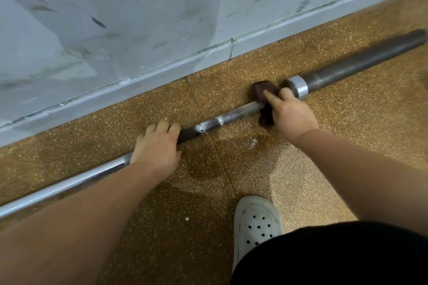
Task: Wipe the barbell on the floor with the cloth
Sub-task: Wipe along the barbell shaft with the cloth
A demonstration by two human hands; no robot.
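Observation:
A long steel barbell (pixel 231 114) lies on the speckled brown floor, running from the lower left to the upper right. Its dark sleeve (pixel 361 60) points to the upper right behind a shiny collar (pixel 298 88). My right hand (pixel 292 114) presses a dark maroon cloth (pixel 264 92) around the shaft just left of the collar. My left hand (pixel 157 148) grips the shaft further left, fingers curled over it. Part of the shaft is hidden under both hands.
A pale marbled wall (pixel 139 18) with a light skirting (pixel 208 58) runs just behind the bar. A foot in a white perforated clog (pixel 256 222) stands on the floor near me, beside dark shorts (pixel 335 254). A wet patch (pixel 245 143) glistens on the floor.

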